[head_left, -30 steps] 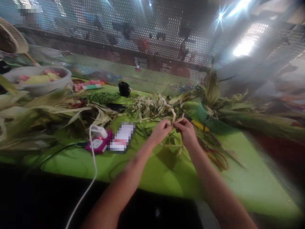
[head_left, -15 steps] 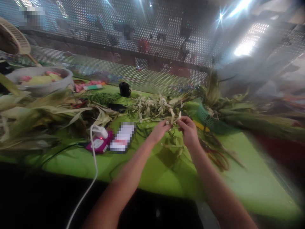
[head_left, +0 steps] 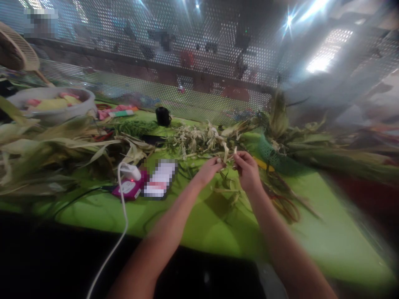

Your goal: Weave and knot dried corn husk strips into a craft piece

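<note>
Above the green table (head_left: 314,224), my left hand (head_left: 209,169) pinches a pale strip of dried corn husk (head_left: 225,152) that stands up from the fingers. Just to its right, my right hand (head_left: 247,168) closes thumb and finger on another bit of the same pale husk; whether the two bits are one piece I cannot tell. Below the hands hang or lie thin greenish strips (head_left: 232,195). Behind them lies a heap of small tied husk figures or bunches (head_left: 199,139), their shape blurred.
On the left lie large dried husks (head_left: 56,153), near a white basin (head_left: 87,106). Closer in are a purple power box (head_left: 132,190) with a white plug and cable, and a blurred-out phone (head_left: 161,177). Scissors with orange handles (head_left: 288,207) and a green basket (head_left: 268,149) are on the right.
My right hand has shifted very slightly to the right, widening the gap between the hands a little. My left hand keeps its pinch in about the same place.
</note>
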`<state>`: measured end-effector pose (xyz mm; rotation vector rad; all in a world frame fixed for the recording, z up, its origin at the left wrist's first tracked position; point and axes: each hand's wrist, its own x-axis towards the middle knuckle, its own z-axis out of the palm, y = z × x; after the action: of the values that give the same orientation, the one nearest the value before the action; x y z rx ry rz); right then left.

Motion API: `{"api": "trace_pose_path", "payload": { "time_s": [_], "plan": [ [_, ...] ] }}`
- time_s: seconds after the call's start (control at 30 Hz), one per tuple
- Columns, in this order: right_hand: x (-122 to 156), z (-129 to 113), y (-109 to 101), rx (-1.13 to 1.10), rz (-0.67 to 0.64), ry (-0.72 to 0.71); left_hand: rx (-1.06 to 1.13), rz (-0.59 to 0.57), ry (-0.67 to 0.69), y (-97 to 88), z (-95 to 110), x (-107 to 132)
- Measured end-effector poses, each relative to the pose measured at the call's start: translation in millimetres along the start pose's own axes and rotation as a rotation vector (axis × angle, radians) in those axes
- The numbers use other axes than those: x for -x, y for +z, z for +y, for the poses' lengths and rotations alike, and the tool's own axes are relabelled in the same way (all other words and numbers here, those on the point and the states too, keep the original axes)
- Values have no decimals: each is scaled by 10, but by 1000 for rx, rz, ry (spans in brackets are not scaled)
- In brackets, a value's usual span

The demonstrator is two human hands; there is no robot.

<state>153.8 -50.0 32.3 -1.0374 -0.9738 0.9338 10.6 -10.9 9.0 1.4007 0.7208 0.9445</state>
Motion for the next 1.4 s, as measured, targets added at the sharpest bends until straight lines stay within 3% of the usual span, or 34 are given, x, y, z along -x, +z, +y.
{"api": "trace_pose_path", "payload": {
  "time_s": [0.4,0.47,0.63,0.77,1.03,1.4],
  "plan": [
    [-25,15,-60,25,-134,10,50,-35,-41,-4,-25,-30],
    [-35,-20,-92,148,-195,-56,46,-35,-48,-16,-18,-34],
    [-71,-153,-186,720,-372,-407,-174,-40,-11,-80,10,-25],
    [-61,-198,-202,877,-435,-504,-321,-56,45,-102,2,-26],
    [19,-218,-134,1065,-381,-551,-461,-64,86,-92,-77,-54],
    [33,-254,-127,1091,-378,-592,-450,-54,79,-88,-33,-55]
  ]
}}
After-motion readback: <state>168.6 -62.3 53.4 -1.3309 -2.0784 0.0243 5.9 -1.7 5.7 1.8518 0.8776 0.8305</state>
